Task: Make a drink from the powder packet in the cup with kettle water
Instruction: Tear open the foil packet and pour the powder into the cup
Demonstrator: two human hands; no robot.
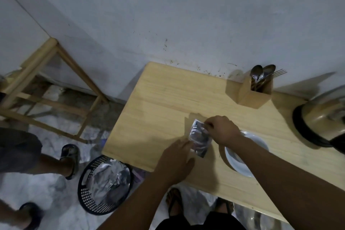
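A silvery powder packet [199, 137] is held just above the wooden table [158, 102]. My left hand [176, 162] pinches its lower left edge. My right hand [222, 130] pinches its upper right corner. Right of the packet a white cup [259, 142] stands on the table, seen from above and partly hidden by my right forearm. The kettle [321, 119], tan with a black base, sits at the table's right edge, cut off by the frame.
A wooden holder [252, 91] with spoons and a fork stands near the wall. On the floor left of the table, a black plastic basket [104, 183] holds silvery wrappers. A wooden stool frame [48, 87] and another person's legs [46, 157] are at left.
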